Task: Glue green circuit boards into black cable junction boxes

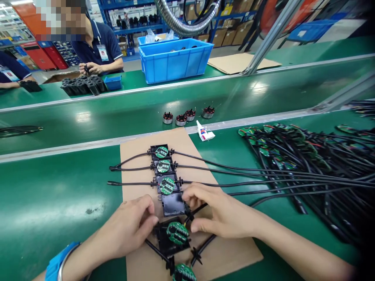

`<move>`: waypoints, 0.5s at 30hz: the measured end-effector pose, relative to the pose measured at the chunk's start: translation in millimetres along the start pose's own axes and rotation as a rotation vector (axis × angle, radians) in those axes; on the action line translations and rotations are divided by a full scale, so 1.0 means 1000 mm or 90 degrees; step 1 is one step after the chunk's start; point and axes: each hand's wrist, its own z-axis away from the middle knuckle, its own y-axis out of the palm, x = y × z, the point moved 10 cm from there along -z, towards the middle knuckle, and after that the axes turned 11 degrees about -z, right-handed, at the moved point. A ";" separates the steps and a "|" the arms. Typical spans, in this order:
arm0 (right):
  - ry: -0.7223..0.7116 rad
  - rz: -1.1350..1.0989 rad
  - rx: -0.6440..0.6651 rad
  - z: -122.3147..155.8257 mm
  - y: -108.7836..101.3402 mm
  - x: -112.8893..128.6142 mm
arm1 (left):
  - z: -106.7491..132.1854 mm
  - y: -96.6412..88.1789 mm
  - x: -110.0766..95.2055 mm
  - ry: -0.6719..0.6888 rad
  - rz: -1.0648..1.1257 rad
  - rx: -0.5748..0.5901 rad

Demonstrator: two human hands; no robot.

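My left hand (131,222) is closed, thumb and fingers bent together at the left corner of a black plastic case (164,238); what they pinch is hidden. A round green circuit board (177,233) rests tilted on that case. On its right side my right hand (213,208) curls its fingers and thumb around a black cable (200,209) beside its cable grommet. Just above lies an open black case (173,203) with a bare inside. Farther up, three cases in a row carry round boards (167,185) with cables out both sides. Another board (184,272) is at the bottom edge.
Brown cardboard (140,156) lies under the cases on the green table. A heap of black cables with boards (293,156) covers the right. Beyond are a glue bottle (204,131), several copper-wound motor stators (181,119), a blue bin (175,60) and a co-worker (99,50) handling a black part.
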 end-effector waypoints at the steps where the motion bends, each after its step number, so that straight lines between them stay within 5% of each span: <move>1: 0.003 0.017 0.031 0.000 0.003 0.000 | 0.000 0.003 -0.001 0.006 -0.007 0.013; 5: -0.049 0.057 0.085 0.000 0.010 0.011 | 0.002 0.011 -0.007 0.039 -0.007 0.063; 8: -0.147 0.019 -0.026 0.001 -0.004 0.021 | 0.003 0.012 -0.006 0.044 -0.015 0.073; 11: -0.174 0.008 -0.135 0.005 -0.017 0.013 | 0.002 0.003 0.003 0.015 -0.028 0.010; 15: -0.122 0.062 -0.090 0.005 -0.007 -0.006 | 0.000 -0.008 0.004 0.040 -0.085 -0.124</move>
